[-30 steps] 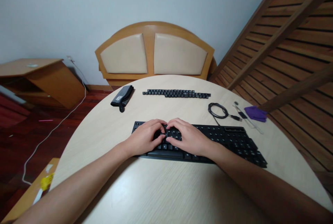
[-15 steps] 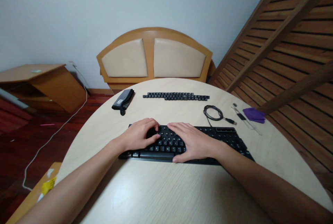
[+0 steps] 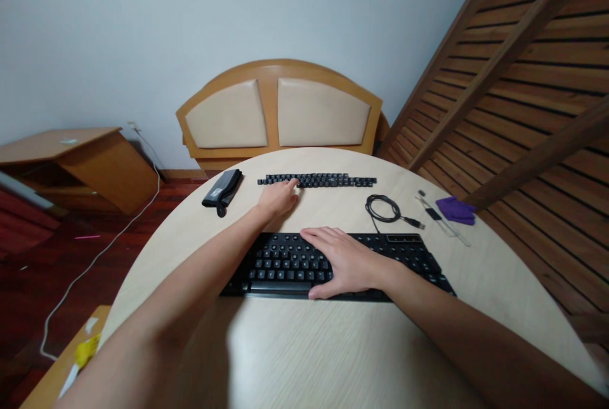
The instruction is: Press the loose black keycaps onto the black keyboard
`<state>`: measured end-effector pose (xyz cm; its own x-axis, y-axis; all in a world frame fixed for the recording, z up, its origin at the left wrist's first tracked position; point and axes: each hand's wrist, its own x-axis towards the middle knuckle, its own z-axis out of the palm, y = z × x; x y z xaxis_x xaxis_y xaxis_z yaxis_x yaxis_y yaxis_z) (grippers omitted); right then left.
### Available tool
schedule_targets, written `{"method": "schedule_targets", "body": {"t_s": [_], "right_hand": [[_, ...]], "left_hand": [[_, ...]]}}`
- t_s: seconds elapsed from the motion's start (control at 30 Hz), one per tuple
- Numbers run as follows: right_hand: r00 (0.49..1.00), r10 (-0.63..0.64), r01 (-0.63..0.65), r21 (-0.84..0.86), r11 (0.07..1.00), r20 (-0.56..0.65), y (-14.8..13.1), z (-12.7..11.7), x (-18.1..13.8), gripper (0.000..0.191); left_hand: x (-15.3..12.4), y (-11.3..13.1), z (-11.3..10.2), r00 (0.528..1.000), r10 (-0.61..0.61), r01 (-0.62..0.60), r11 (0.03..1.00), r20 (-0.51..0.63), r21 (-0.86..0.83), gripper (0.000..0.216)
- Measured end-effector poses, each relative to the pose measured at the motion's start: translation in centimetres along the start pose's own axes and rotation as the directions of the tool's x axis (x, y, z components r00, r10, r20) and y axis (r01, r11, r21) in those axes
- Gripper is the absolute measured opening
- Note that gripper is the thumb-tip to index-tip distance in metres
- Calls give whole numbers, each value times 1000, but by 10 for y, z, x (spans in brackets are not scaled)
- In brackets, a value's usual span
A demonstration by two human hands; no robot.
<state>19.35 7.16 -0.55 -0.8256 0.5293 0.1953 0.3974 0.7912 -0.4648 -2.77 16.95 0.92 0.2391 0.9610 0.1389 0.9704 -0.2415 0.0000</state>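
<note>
A black keyboard (image 3: pixel 290 264) lies flat on the table, with keycaps on part of it and some bare key positions. Spanning it is my right hand (image 3: pixel 345 263), thumb at the front edge and fingertips at the back edge, holding it. My left hand (image 3: pixel 278 198) reaches beyond the keyboard with the index finger stretched out. Its fingertips touch the front of the loose black keycaps (image 3: pixel 328 179), laid out in rows at the far side. No keycap shows lifted between the fingers.
On the round table (image 3: pixel 304 345) are a dark folded pouch (image 3: pixel 222 189) at left, a coiled USB cable (image 3: pixel 383 208), thin tools (image 3: pixel 442 222) and a purple cloth (image 3: pixel 455 210) at right. A padded headboard (image 3: pixel 280 111) stands behind, and a slatted wooden panel (image 3: pixel 514 73) rises at right.
My left hand has moved from the keyboard forward to the loose keycaps. My right hand stays on the keyboard. The view has shifted slightly.
</note>
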Motion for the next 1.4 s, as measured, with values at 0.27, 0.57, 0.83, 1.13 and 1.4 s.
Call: {"method": "schedule_targets", "body": {"t_s": [0.27, 0.57, 0.83, 1.13, 1.4], "right_hand": [[1000, -10, 11, 18, 1000, -14, -3, -1, 1, 107], [1000, -13, 13, 10, 1000, -11, -1, 0, 0, 107], [1000, 13, -13, -9, 1000, 9, 0, 1, 0, 109], [998, 43, -42, -18, 999, 50, -2, -1, 1, 111], [995, 66, -63, -43, 997, 77, -2, -1, 1, 111]], "left_hand": [[14, 7, 11, 998, -58, 58, 998, -3, 0, 36], [-3, -1, 4, 996, -78, 77, 997, -31, -25, 21], [-76, 7, -9, 995, -18, -25, 913, -102, -406, 19], [-143, 16, -11, 993, 72, -114, 775, -92, -622, 18], [-144, 13, -11, 996, 68, -85, 720, -52, -689, 18]]}}
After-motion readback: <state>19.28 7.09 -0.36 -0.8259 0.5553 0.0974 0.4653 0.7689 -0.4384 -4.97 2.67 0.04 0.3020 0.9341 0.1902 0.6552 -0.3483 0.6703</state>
